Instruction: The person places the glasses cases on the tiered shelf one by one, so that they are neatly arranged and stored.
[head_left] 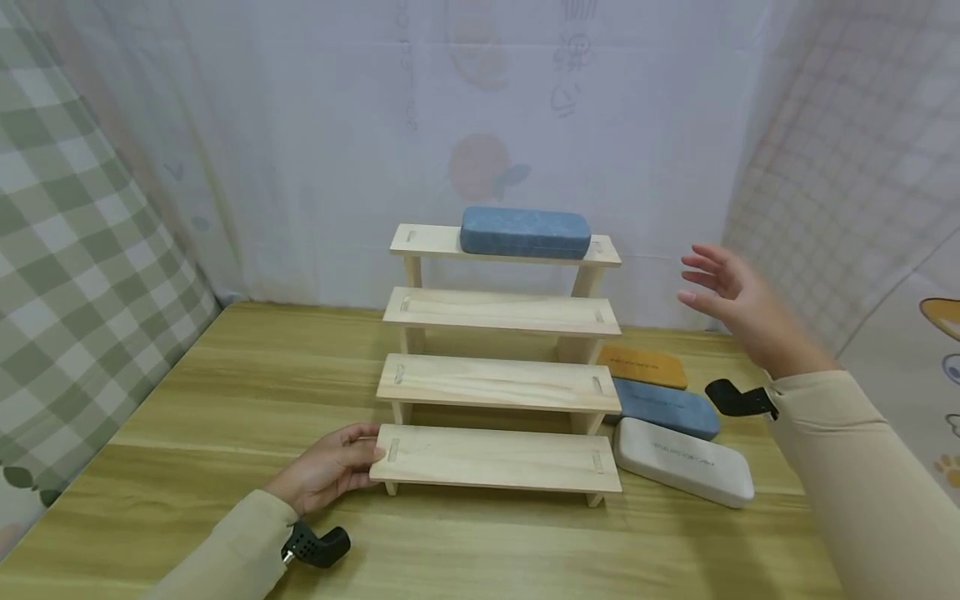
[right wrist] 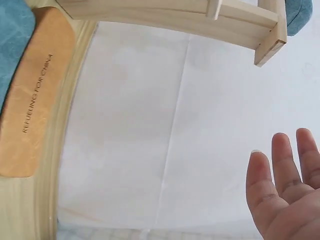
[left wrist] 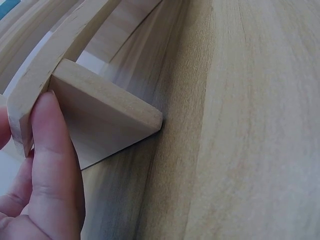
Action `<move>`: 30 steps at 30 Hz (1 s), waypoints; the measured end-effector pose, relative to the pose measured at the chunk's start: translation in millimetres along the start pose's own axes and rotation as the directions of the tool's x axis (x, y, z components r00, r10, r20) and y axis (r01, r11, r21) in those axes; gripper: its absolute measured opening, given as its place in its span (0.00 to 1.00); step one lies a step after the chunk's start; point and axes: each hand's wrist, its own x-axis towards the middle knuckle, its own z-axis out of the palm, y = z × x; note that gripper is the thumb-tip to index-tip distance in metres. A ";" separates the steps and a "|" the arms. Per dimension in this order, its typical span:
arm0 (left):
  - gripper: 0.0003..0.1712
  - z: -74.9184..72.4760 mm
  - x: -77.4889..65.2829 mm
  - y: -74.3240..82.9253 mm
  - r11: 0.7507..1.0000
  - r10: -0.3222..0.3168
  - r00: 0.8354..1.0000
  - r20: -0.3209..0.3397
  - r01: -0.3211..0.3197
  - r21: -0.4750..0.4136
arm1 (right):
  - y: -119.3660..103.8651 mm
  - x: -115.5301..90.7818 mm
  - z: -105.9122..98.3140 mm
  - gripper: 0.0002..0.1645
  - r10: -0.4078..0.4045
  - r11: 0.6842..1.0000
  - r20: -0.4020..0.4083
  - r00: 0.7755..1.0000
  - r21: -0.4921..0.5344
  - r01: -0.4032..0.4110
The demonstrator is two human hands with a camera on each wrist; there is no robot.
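A pale wooden stand with several stepped shelves (head_left: 498, 385) stands on the table. My left hand (head_left: 337, 467) pinches the left end of its lowest shelf; in the left wrist view the thumb and fingers grip the board's end (left wrist: 22, 107) beside a support leg (left wrist: 100, 107). On the top shelf lies a blue glasses case (head_left: 525, 232), right of centre. My right hand (head_left: 723, 283) is raised in the air to the right of the stand, fingers loosely bent, holding nothing.
To the right of the stand lie an orange case (head_left: 645, 367), a second blue case (head_left: 667, 408) and a white case (head_left: 682, 461). Lettering marks their lids. A white curtain (head_left: 315, 167) hangs behind the table, with a green checked cloth (head_left: 82, 208) on the left.
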 end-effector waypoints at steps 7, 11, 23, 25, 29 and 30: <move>0.41 -1.2 -0.9 -1.0 1.000 -0.003 1.000 -0.006 0.003 0.018 | 37.2 -25.8 -3.3 0.40 -0.033 0.999 0.033 0.999 0.029 0.032; 0.41 -0.9 0.1 -1.2 1.000 -0.005 1.000 -0.007 0.005 0.023 | 48.7 -39.3 -3.9 0.39 -0.017 1.000 0.044 0.999 -0.001 0.017; 0.41 -0.2 0.6 -0.2 1.000 -0.006 1.000 -0.008 0.006 0.011 | 86.1 -72.6 -2.5 0.39 0.069 0.997 0.086 0.994 -0.044 -0.065; 0.41 0.0 0.6 -0.3 1.000 -0.008 1.000 -0.010 0.008 0.011 | 92.5 -77.5 -2.2 0.39 0.076 0.997 0.093 0.993 -0.038 -0.073; 0.41 -0.1 0.8 -0.9 1.000 -0.011 1.000 -0.012 0.011 0.012 | 102.9 -87.2 -0.2 0.40 0.121 0.992 0.114 0.986 -0.061 -0.114; 0.41 -0.4 0.8 -1.1 1.000 -0.011 1.000 -0.013 0.011 0.013 | 104.9 -89.5 0.7 0.40 0.138 0.989 0.120 0.983 -0.078 -0.129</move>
